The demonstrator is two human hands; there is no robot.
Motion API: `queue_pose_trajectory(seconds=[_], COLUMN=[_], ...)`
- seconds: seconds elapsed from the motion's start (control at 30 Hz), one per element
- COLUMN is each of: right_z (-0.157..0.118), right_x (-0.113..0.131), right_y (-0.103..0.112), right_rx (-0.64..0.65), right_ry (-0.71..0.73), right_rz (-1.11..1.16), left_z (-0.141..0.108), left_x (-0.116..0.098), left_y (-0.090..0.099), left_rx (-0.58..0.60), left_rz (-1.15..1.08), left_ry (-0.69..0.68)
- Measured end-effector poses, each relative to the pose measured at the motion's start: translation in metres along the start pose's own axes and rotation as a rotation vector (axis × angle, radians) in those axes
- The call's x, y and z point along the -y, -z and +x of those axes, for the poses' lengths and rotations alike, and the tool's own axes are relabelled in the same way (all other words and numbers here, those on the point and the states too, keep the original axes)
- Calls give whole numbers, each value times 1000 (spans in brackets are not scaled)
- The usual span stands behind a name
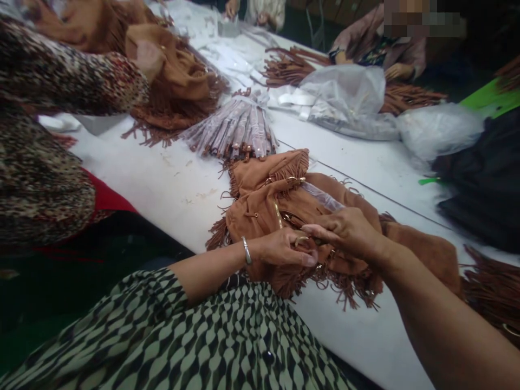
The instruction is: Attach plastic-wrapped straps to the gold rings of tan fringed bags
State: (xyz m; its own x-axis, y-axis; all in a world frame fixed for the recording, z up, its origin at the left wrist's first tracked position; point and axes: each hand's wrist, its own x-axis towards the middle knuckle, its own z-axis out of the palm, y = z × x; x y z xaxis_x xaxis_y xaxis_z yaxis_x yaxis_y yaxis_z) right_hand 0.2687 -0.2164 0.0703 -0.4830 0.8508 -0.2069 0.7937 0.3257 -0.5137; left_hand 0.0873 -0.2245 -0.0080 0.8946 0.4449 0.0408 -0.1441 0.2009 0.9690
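A brown suede-like bag (260, 216) with fringe, a gold zip and metal fittings lies on the table in front of me. Over its near side, my left hand (284, 246) is closed, its fingers curled on the bag; a silver bangle circles that wrist. My right hand (345, 230) meets it from the right, thumb and fingers pinched together. A small gold ring-shaped piece shows at the left fingers; whether it is worn or held I cannot tell. What the right fingertips grip is hidden between the hands.
Behind the bag lies a fan of plastic-wrapped straps (239, 127). More brown fringed bags (174, 70) are beside a person's patterned sleeve (73, 76) at left. Clear plastic bags (345, 97), brown strips (288, 65) and another person's hands (400, 71) are across the white table (162, 184).
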Motion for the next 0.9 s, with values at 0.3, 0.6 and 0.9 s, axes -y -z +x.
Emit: queue_pose_trajectory(seconds=[0.3, 0.6, 0.9], right_z=[3, -5, -15], right_x=[13, -16, -135], right_y=[8, 15, -65], right_rx=[-3, -191, -322], right_ry=[111, 127, -702], right_rz=[-404, -572, -352], left_z=[21, 41, 14], left_x=[4, 17, 69], left_y=[-15, -24, 73], left_rx=[105, -199, -90], left_rz=[-2, 414, 1277], left_ry=[197, -34, 218])
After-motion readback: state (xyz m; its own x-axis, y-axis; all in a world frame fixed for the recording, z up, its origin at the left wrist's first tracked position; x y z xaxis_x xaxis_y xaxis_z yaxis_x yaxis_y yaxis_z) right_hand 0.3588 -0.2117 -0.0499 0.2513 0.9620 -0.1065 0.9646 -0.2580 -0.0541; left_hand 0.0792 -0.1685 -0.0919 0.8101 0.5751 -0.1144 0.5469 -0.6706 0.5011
